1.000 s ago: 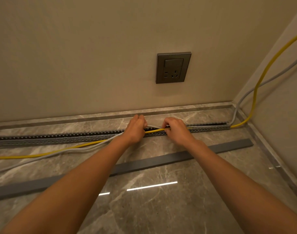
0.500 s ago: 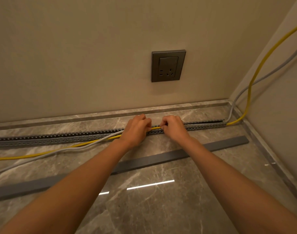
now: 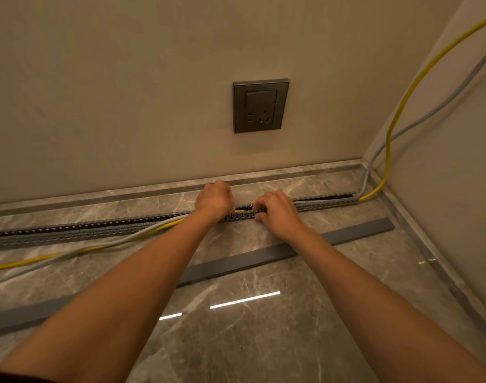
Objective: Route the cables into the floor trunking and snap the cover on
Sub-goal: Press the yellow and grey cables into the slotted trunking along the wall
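a: how many of each thing down there?
b: two cables, one yellow cable [image 3: 29,261] and one grey cable [image 3: 117,242]. one slotted grey trunking [image 3: 70,230], one flat grey cover strip [image 3: 244,261], one wall socket [image 3: 260,105], and two bare hands.
a: where does the trunking sit?
b: on the marble floor [image 3: 263,341], running along the back wall just in front of the skirting, from the floor's left edge almost to the right-hand corner.
a: and the cables?
b: both come down the right wall at the corner and enter the trunking's right end. past the left hand they leave the channel and trail loose over the floor toward the left edge.
a: the hands?
b: the left hand [image 3: 215,199] is curled over the trunking with its fingers closed down where the cables rise out; i cannot tell which cable it grips. the right hand [image 3: 277,211] is just beside it, its fingers [image 3: 259,212] pinched narrow on the near slotted wall of the trunking. a short bit of yellow shows in the channel between the two hands.
a: the cover?
b: lying flat on the floor, nearer than the trunking and apart from it, slanting away toward the right, passing under both forearms.
a: any free room?
b: the near floor is bare marble; the trunking's left stretch is open on top.
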